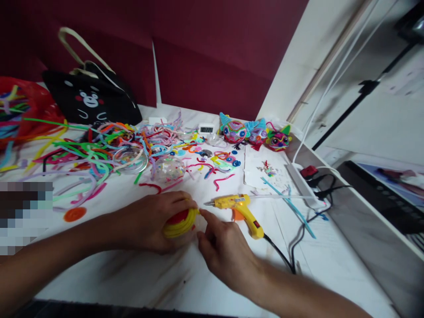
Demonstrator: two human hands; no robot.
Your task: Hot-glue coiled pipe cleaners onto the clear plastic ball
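My left hand (165, 216) is closed round a ball (180, 225) coiled in yellow and red pipe cleaner, with a clear part showing low on it. The palm and fingers hide much of the ball. From the right, the index fingertip of my right hand (225, 247) touches the yellow coil's edge; the thumb stands apart from it and the other fingers are curled. Just beyond my right hand, a yellow hot glue gun (243, 212) lies on the white table (139, 278), nozzle pointing left.
Loose pipe cleaners (96, 154) and clear plastic domes (168, 170) spread across the left and middle. Finished colourful animal heads (233, 130) stand at the back near a small digital clock (206, 129). A power strip (303, 181) and black cables (293, 247) lie right. A black bag (109, 99) stands back left.
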